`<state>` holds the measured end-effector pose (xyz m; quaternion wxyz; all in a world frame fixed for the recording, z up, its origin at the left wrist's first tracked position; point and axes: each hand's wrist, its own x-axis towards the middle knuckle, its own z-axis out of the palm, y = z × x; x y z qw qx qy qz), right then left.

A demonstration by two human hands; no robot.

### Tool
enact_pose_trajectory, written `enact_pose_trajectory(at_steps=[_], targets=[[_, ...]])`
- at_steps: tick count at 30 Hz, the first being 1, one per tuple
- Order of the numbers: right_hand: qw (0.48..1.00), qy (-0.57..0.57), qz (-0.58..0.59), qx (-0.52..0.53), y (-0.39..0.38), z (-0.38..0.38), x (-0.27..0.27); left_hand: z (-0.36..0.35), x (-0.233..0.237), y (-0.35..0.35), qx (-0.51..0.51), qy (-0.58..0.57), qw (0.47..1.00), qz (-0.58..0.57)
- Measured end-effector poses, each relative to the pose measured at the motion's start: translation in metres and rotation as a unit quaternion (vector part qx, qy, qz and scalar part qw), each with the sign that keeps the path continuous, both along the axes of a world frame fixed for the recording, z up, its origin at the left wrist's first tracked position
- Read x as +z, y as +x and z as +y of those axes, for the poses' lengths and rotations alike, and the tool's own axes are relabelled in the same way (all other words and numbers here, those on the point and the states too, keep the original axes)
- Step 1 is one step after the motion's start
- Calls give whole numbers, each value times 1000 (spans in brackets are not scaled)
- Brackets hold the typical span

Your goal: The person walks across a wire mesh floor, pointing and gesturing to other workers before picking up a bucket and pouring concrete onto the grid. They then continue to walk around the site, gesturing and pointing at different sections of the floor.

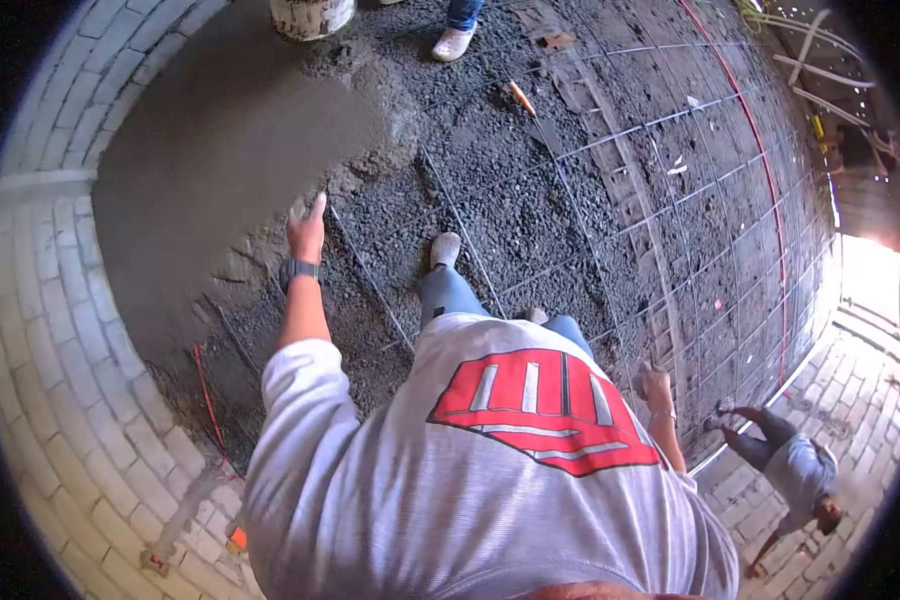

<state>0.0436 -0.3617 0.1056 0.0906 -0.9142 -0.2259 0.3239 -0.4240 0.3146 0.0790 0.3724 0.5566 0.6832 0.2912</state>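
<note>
My left hand (pixel 306 232), with a dark watch on its wrist, is held out over the edge of the wet grey concrete (pixel 220 140), where it meets dark gravel (pixel 510 190). Its thumb stands apart from its slightly blurred fingers, and nothing shows in it. On the other side of my body, my right hand (pixel 654 388) hangs low above the gravel and wire mesh. Its fingers are small and smeared, so their shape and any held thing cannot be made out. My light shoe (pixel 445 250) stands on the gravel between steel bars.
A stained bucket (pixel 312 16) and another person's shoe (pixel 453 43) are at the top. An orange-handled tool (pixel 521 97) lies on the gravel. A red line (pixel 765 170) crosses the mesh. Block walls (pixel 60 300) curve at left. Another person (pixel 795 465) is at lower right.
</note>
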Motion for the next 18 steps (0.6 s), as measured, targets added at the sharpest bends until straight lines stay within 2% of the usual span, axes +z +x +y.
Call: enact_pose_trajectory(at_steps=[1,5,7,8,10,11,13,14,15,16,17,18], targets=[[948,10,121,-295,-22,49,47,16,5,8,-5,-2,1000,20],[968,31,72,-237,-9,120,79,25,-1,42,-21,-45,998,42],[963,100,55,-245,3,143,77,-4,54,77,-55,-118,991,13],[962,103,59,-247,6,153,75,-6,21,70,-81,-99,992,-7],[949,172,103,-242,12,165,74,-15,18,71,-108,-78,991,-22],[949,172,106,-242,15,160,66,-22,17,68,-92,-91,992,-2],[975,115,58,-183,22,149,45,-36,50,74,-53,-90,995,-4],[961,122,116,-217,21,143,39,-35,49,66,-54,-93,994,-5],[960,125,121,-219,19,139,32,-31,43,55,-56,-96,994,-4],[941,144,154,-266,17,133,24,-27,36,45,-58,-93,994,1],[918,159,187,-312,13,124,16,-25,27,36,-28,-104,994,10],[916,132,171,-337,0,131,32,-26,26,28,3,-117,993,19]])
